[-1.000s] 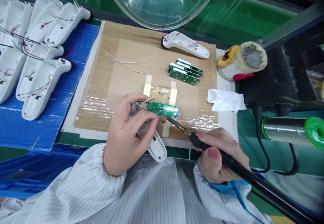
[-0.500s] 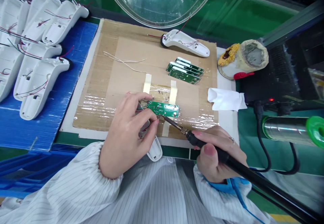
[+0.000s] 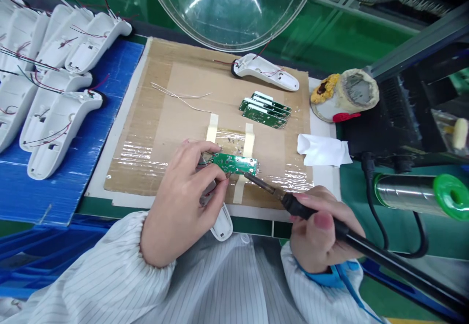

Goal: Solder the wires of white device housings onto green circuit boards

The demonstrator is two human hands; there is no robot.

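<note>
A green circuit board [image 3: 234,163] lies over the cardboard mat in front of me, wires running from its left end. My left hand [image 3: 186,192] is closed at that end, thumb and index finger pinching a thin wire at the board's near edge while another finger rests by its far edge. Under this hand sits a white plastic housing [image 3: 222,224], largely covered. My right hand [image 3: 326,226] grips a black soldering iron [image 3: 298,206]. The iron's tip is close to the board's near edge, right of my left fingertips; whether it touches cannot be told.
Several green boards [image 3: 266,110] are stacked behind, near another white housing [image 3: 266,72]. Solder wire [image 3: 179,95] lies on the mat [image 3: 135,133]. To the right are white paper [image 3: 322,150], a tip-cleaning pot [image 3: 355,92] and a solder spool [image 3: 410,193]. Wired housings [image 3: 66,133] fill the blue left surface.
The soldering iron's tip has shifted right along the board's near edge, and my right hand has drawn back to the right. My left hand keeps its pinch; the whole view has shifted slightly.
</note>
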